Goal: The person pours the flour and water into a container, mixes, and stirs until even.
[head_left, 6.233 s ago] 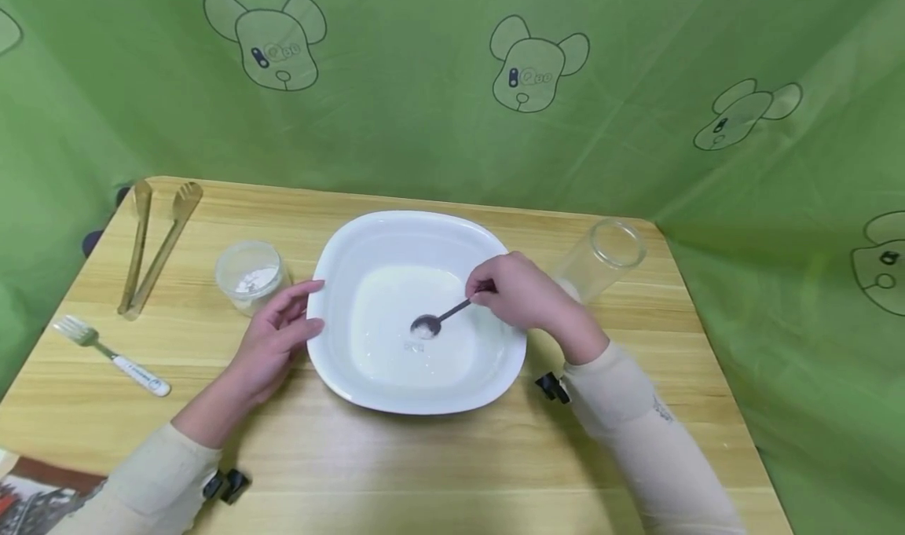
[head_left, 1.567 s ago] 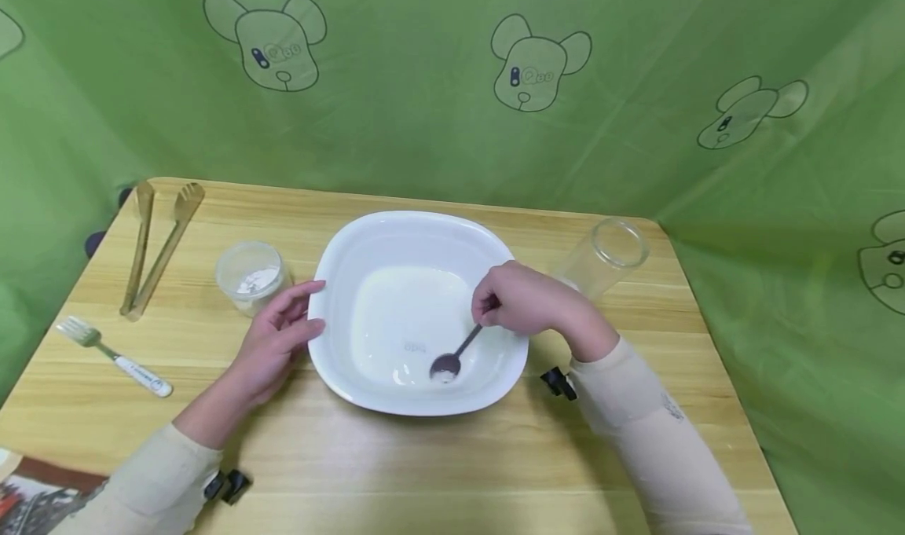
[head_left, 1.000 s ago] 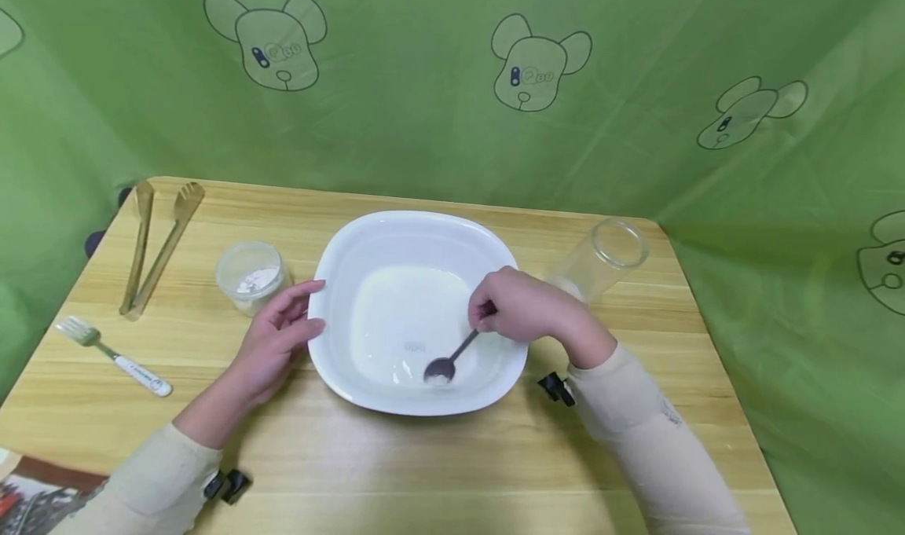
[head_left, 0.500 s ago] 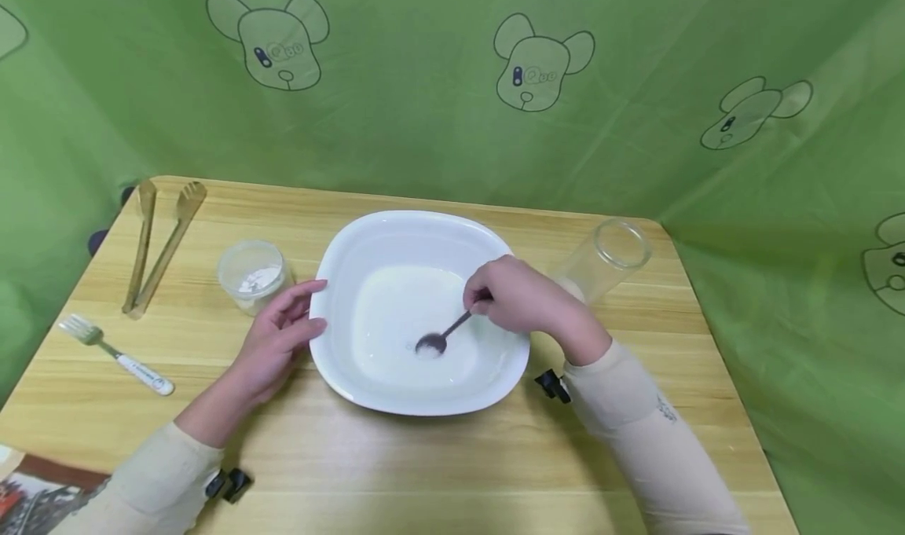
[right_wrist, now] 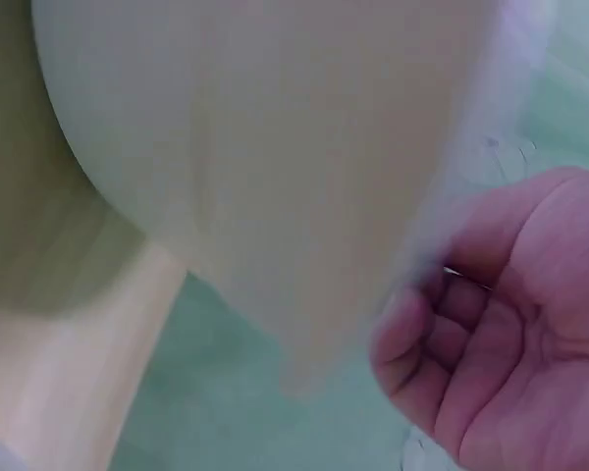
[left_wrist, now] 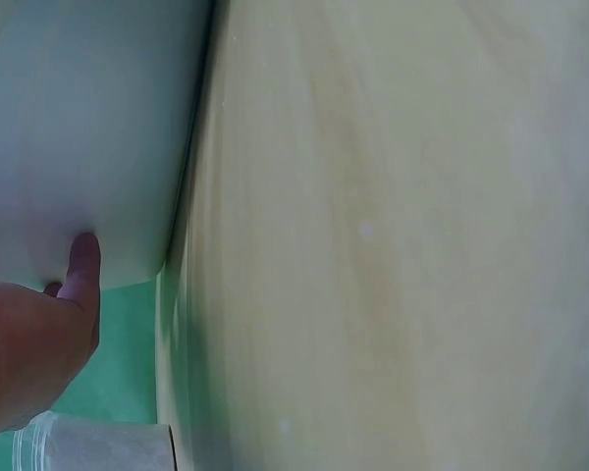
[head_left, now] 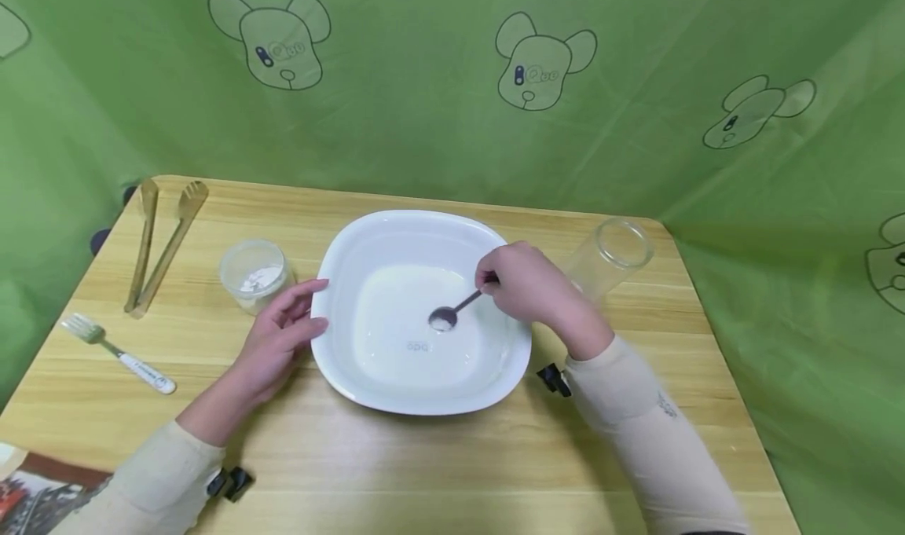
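Observation:
A white plastic basin (head_left: 332,362) stands mid-table, with glints on its inner floor. At its left side my left hand (head_left: 279,342) rests its fingertips on the rim, thumb and fingers spread; in the left wrist view the thumb (left_wrist: 83,265) presses the basin's outer wall (left_wrist: 79,128). My right hand (head_left: 526,283) reaches over the right rim and pinches the handle of a small dark spoon (head_left: 443,319), whose bowl, with something whitish in it, is over the basin floor. In the right wrist view the right hand (right_wrist: 510,334) has curled fingers; the spoon is hidden there.
Left of the basin stands a clear tub (head_left: 256,272) with white powdery stuff. Farther left lie metal tongs (head_left: 166,260) and a fork with a white handle (head_left: 144,371). A tall glass (head_left: 608,260) is behind my right forearm. A green curtain (head_left: 424,142) hangs behind the table.
The spoon in my right hand has circled within the basin, from low right leftward, then up and to the right. My left hand has stayed at the rim.

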### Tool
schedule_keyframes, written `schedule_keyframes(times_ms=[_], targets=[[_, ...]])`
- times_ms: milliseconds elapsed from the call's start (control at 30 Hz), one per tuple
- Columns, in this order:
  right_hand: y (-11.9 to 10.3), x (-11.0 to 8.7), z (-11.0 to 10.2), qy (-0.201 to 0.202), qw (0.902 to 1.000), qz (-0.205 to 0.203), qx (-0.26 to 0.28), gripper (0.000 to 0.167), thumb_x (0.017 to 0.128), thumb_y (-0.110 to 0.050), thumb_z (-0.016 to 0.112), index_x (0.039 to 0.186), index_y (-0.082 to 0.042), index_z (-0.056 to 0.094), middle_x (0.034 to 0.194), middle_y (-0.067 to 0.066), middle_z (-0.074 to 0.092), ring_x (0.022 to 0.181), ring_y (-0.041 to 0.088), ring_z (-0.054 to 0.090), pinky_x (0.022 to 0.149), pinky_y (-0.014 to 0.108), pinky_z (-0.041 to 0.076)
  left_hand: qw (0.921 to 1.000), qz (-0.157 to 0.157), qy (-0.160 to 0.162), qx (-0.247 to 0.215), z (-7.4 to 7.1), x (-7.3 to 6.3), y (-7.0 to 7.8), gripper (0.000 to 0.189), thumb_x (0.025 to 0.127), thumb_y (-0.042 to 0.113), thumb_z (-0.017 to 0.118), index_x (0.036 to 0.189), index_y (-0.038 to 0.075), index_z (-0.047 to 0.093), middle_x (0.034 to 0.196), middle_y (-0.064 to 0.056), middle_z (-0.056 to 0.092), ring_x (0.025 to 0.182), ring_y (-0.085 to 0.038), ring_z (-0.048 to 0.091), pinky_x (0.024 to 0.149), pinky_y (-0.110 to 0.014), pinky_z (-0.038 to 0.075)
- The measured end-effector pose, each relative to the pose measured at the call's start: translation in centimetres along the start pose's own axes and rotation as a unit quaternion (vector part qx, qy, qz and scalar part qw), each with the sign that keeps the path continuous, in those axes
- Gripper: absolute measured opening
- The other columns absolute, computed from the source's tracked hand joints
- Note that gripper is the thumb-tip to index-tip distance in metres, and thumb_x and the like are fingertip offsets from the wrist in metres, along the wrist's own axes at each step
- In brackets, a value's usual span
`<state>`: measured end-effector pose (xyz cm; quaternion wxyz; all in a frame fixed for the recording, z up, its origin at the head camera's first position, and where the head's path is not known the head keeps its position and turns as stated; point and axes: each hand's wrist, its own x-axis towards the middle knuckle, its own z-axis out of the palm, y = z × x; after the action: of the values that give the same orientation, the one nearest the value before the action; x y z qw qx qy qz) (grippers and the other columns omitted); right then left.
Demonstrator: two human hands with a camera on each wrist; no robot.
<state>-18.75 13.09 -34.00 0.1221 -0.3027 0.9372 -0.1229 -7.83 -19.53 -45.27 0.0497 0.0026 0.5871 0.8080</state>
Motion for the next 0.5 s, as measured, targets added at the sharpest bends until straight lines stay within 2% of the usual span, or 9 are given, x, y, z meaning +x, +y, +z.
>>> schedule_keyframes(times_ms=[100, 167, 233, 333, 433, 500], targets=[[-0.6, 0.5, 1.1, -0.005, 0.9984, -0.045, 0.034, 0.02, 0.09, 0.001, 0.066, 0.078, -0.014, 0.072, 0.074, -0.006, 0.064, 0.071, 0.016, 0.056, 0.067, 0.031, 0.05, 1.0, -0.001, 0.001, -0.003, 0.1, 0.0, 0.0, 0.052, 0.092, -0.009, 0.059, 0.14, 0.007, 0.053, 0.133, -0.012, 0.057, 0.112, -0.021, 0.061, 0.087, -0.031, 0.057], [-0.9, 0.6, 1.6, -0.031, 0.9952, -0.076, 0.053, 0.021, 0.09, 0.0, 0.068, 0.077, -0.016, 0.071, 0.073, -0.007, 0.063, 0.07, 0.014, 0.055, 0.067, 0.029, 0.049, 1.0, -0.001, 0.001, -0.005, 0.1, -0.1, 0.0, 0.052, 0.092, -0.009, 0.059, 0.14, 0.007, 0.053, 0.134, -0.012, 0.057, 0.112, -0.021, 0.061, 0.086, -0.031, 0.057], [-1.1, 0.5, 1.7, -0.061, 0.9922, -0.089, 0.062, 0.022, 0.089, 0.0, 0.069, 0.076, -0.017, 0.071, 0.072, -0.008, 0.063, 0.069, 0.013, 0.054, 0.067, 0.03, 0.049, 1.0, -0.002, 0.0, -0.004, 0.1, -0.1, 0.0, 0.051, 0.092, -0.009, 0.059, 0.14, 0.007, 0.053, 0.134, -0.012, 0.057, 0.112, -0.021, 0.06, 0.087, -0.031, 0.057], [-1.0, 0.2, 1.2, -0.07, 0.9947, -0.058, 0.048, 0.025, 0.088, 0.001, 0.069, 0.072, -0.018, 0.068, 0.068, -0.008, 0.06, 0.067, 0.014, 0.053, 0.066, 0.03, 0.048, 1.0, -0.001, -0.001, -0.002, 0.2, -0.1, 0.0, 0.052, 0.092, -0.009, 0.059, 0.141, 0.006, 0.052, 0.135, -0.013, 0.056, 0.113, -0.022, 0.06, 0.087, -0.031, 0.056], [-1.0, 0.3, 0.9, -0.035, 0.9989, -0.005, 0.031, 0.024, 0.088, 0.0, 0.067, 0.072, -0.018, 0.068, 0.068, -0.006, 0.06, 0.067, 0.017, 0.053, 0.064, 0.03, 0.047, 1.0, -0.004, 0.0, 0.0, 0.2, -0.1, 0.0, 0.052, 0.092, -0.009, 0.06, 0.141, 0.006, 0.052, 0.136, -0.012, 0.056, 0.113, -0.022, 0.06, 0.087, -0.031, 0.056], [-1.3, 0.6, 1.1, -0.01, 0.9993, 0.009, 0.034, 0.021, 0.089, -0.001, 0.066, 0.075, -0.016, 0.07, 0.07, -0.006, 0.062, 0.068, 0.017, 0.054, 0.064, 0.03, 0.048, 1.0, -0.005, 0.003, 0.001, 0.2, -0.1, 0.0, 0.052, 0.092, -0.009, 0.06, 0.141, 0.006, 0.052, 0.136, -0.012, 0.056, 0.113, -0.022, 0.06, 0.087, -0.03, 0.056]])
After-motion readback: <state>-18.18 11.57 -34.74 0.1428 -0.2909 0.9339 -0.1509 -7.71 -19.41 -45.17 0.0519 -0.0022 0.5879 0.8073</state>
